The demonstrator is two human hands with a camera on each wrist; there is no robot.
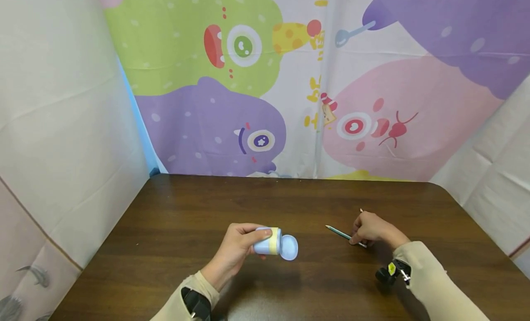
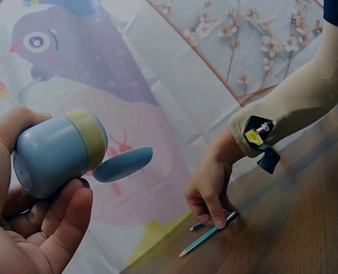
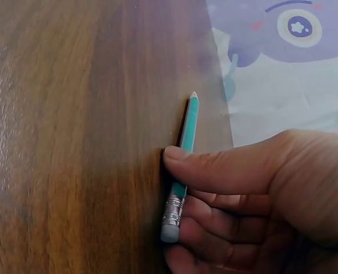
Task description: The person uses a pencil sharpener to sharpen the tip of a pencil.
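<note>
A light blue container [image 1: 265,241] with a yellow band and a round flip lid [image 1: 289,247] hanging open lies sideways in my left hand [image 1: 233,249], the thumb along its side. In the left wrist view the container [image 2: 55,151] tilts, fingers curled under it. At the right, my right hand [image 1: 374,230] pinches a teal pencil [image 1: 339,232] low at the tabletop. The right wrist view shows my thumb on the pencil [image 3: 188,131] near its metal band and grey eraser. A second pencil's tip [image 1: 361,210] shows beyond the right hand; the rest is hidden.
The brown wooden table [image 1: 186,210] reaches back to a cloth [image 1: 298,128] printed with cartoon figures. White cloth hangs at both sides. A black wrist device [image 1: 389,272] sits on the right sleeve, another on the left.
</note>
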